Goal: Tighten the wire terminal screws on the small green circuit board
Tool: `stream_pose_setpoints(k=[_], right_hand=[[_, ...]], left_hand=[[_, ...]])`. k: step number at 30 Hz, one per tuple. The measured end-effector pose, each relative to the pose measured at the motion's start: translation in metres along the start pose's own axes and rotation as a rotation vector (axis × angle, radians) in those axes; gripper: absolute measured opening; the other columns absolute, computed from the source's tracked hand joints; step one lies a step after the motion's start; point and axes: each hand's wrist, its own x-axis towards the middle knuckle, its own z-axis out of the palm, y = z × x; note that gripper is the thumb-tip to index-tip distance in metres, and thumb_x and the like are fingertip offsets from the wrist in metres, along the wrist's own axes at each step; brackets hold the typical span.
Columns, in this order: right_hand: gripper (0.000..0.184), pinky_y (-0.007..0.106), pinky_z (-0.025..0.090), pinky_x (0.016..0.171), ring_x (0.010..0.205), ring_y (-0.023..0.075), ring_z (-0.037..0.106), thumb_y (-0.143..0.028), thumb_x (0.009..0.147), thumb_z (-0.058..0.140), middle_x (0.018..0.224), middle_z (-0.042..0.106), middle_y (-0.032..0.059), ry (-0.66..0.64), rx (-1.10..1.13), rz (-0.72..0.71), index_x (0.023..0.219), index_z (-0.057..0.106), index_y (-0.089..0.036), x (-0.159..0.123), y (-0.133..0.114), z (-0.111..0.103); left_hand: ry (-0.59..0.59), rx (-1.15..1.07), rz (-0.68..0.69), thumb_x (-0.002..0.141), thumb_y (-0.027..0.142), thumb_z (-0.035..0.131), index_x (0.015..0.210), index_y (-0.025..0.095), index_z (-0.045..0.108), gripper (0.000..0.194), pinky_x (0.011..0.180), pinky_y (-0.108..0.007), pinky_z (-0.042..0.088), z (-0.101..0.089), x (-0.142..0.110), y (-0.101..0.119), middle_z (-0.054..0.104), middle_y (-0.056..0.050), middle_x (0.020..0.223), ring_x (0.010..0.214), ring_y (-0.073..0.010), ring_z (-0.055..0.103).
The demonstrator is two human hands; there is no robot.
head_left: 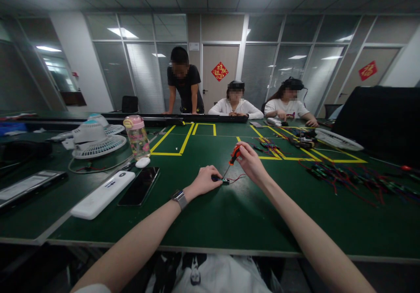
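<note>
My right hand (250, 159) is closed round the red and black handle of a screwdriver (235, 154). The thin shaft slants down to the left, its tip at a small circuit board (225, 181) on the green table. Fingers of my left hand (206, 180) pinch the board's left end and hold it against the tabletop. A dark part shows between those fingers, too small to make out. Thin red and dark wires (239, 178) trail from the board's right end. Whether the tip sits in a screw cannot be seen.
Left of my hands lie a black phone (139, 187), a white power bank (103, 194), a pink-lidded bottle (137, 137) and white fans (95, 139). Bundles of wired boards (348, 177) spread at right. Yellow tape (166, 154) marks the green table (197, 227). Three people are across it.
</note>
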Motion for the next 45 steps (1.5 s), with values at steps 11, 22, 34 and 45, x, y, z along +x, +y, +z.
stream_pose_setpoints(k=[11, 22, 34, 45], right_hand=[[0.032, 0.029, 0.048, 0.074, 0.075, 0.0134, 0.058, -0.045, 0.063, 0.086, 0.08, 0.064, -0.0028, 0.015, 0.022, 0.004, 0.087, 0.073, -0.03, -0.0011, -0.0004, 0.0026], [0.033, 0.034, 0.05, 0.082, 0.086, 0.0186, 0.065, -0.049, 0.068, 0.082, 0.084, 0.071, 0.0005, -0.025, -0.06, -0.022, 0.093, 0.074, -0.03, -0.003, -0.0044, 0.003], [0.031, 0.033, 0.049, 0.082, 0.088, 0.0182, 0.066, -0.052, 0.075, 0.075, 0.092, 0.072, 0.0006, -0.053, -0.046, -0.033, 0.097, 0.07, -0.031, -0.0044, -0.0035, 0.0045], [0.032, 0.032, 0.048, 0.08, 0.084, 0.0179, 0.062, -0.048, 0.073, 0.077, 0.081, 0.067, -0.0001, -0.036, -0.08, -0.031, 0.099, 0.073, -0.03, -0.0043, -0.006, 0.0046]], left_hand=[[-0.003, -0.069, 0.022, 0.079, 0.025, 0.074, 0.085, 0.02, 0.077, 0.009, 0.091, -0.031, 0.049, -0.0003, 0.0009, -0.0031, 0.07, -0.005, 0.102, 0.096, -0.0201, 0.066], [-0.006, -0.035, 0.037, 0.079, 0.026, 0.072, 0.094, 0.02, 0.075, 0.016, 0.092, -0.033, 0.049, -0.0038, -0.0016, 0.0033, 0.069, -0.005, 0.102, 0.098, -0.0217, 0.065], [0.0, -0.047, 0.027, 0.079, 0.024, 0.072, 0.087, 0.02, 0.075, 0.009, 0.091, -0.031, 0.048, -0.0004, 0.0006, 0.001, 0.069, -0.004, 0.1, 0.094, -0.0201, 0.065], [-0.01, -0.086, -0.006, 0.078, 0.024, 0.073, 0.084, 0.019, 0.074, 0.008, 0.091, -0.032, 0.049, -0.0022, 0.0001, 0.0034, 0.069, -0.005, 0.1, 0.094, -0.0205, 0.064]])
